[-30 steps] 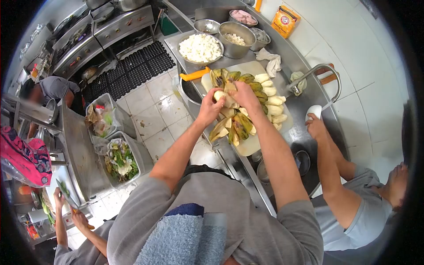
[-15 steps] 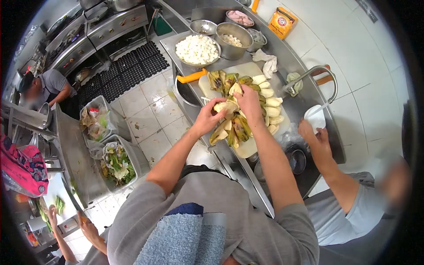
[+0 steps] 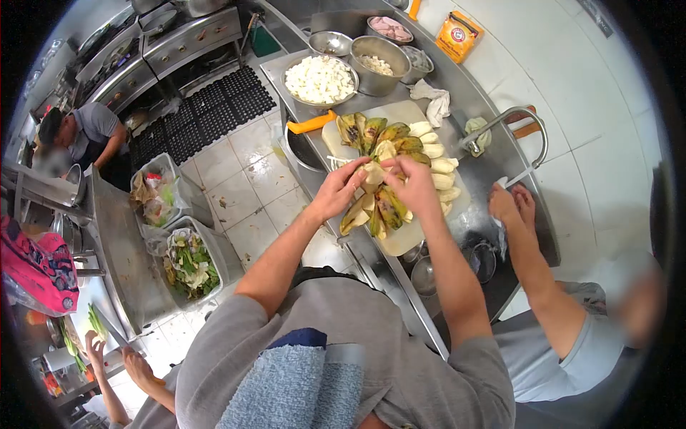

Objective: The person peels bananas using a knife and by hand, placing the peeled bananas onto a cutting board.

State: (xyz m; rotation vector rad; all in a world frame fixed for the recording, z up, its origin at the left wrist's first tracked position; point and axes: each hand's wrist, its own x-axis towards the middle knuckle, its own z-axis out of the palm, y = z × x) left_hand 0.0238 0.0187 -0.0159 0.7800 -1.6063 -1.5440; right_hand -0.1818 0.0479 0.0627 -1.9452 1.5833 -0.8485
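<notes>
Over a pale cutting board [image 3: 404,247], my left hand [image 3: 341,190] pinches a plantain [image 3: 371,174], its pale yellow side showing. My right hand [image 3: 413,183] has its fingers closed at the plantain's other side. Part of it is hidden behind my fingers. Around my hands lie dark-spotted green and yellow peels [image 3: 389,207], spread open, some with pale insides up. Along the board's right edge runs a row of peeled plantains [image 3: 443,165]. An orange handle [image 3: 311,123] rests at the board's upper left corner.
Beyond the board stand a bowl of white cubes [image 3: 319,80], a metal pot [image 3: 380,68] and a crumpled cloth [image 3: 431,100]. A co-worker's hands [image 3: 511,204] are by the faucet [image 3: 539,136] at right. Scrap bins [image 3: 232,250] stand on the left.
My right hand has drawn back slightly from the upper peels, down toward the plantain in my left hand. The co-worker's hands at right have turned the white item they hold.
</notes>
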